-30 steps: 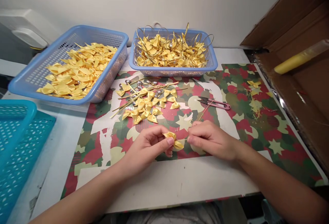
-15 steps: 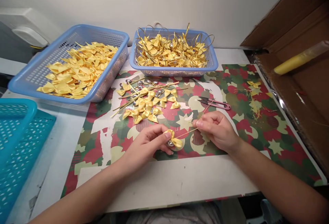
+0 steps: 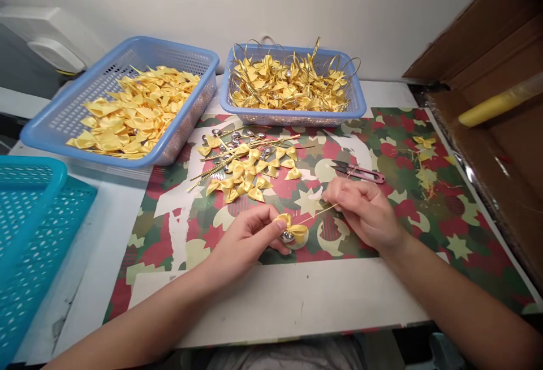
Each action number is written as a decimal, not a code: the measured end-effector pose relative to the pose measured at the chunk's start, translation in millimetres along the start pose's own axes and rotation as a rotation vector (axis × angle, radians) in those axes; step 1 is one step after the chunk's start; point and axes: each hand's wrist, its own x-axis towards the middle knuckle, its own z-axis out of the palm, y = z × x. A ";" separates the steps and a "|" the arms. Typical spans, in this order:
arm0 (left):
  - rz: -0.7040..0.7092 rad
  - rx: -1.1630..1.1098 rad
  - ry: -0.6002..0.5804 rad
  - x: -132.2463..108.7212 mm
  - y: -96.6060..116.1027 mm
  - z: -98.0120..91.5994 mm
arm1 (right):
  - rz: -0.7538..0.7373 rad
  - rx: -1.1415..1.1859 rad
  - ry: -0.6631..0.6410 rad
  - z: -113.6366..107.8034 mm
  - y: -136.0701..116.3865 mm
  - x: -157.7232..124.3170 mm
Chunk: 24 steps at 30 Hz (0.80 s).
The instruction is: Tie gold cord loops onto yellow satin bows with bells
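My left hand (image 3: pixel 248 238) pinches a small yellow satin bow (image 3: pixel 293 229) with a silver bead under it, low over the patterned mat. My right hand (image 3: pixel 365 211) is closed on a thin gold cord (image 3: pixel 317 213) that runs from the bow up to its fingers. A loose pile of yellow bows, gold cords and silver beads (image 3: pixel 246 165) lies on the mat just beyond my hands. Red thread snips (image 3: pixel 360 172) rest right behind my right hand.
A blue basket of plain yellow bows (image 3: pixel 127 110) stands at the back left, and a blue basket of bows with gold loops (image 3: pixel 292 84) at the back middle. A teal basket (image 3: pixel 29 228) sits at the left edge. An open cardboard box (image 3: pixel 496 110) fills the right side.
My right hand has pulled away from the bow to the right, drawing the gold cord out between the two hands. The left hand stays on the bow.
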 end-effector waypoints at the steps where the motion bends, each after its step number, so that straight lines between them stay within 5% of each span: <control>1: -0.003 -0.031 -0.009 0.5 -1.8 -0.3 | 0.015 0.020 -0.047 0.7 -1.2 0.0; 7: -0.012 -0.098 -0.110 -0.7 -3.4 3.2 | 0.174 0.276 -0.298 11.5 -3.4 -3.3; 20: 0.051 -0.133 -0.209 -2.5 -9.9 3.7 | 0.258 0.452 -0.194 23.6 1.1 -7.4; 24: 0.076 -0.057 -0.128 -3.6 -11.4 5.0 | 0.248 0.493 -0.159 23.4 -0.5 -7.1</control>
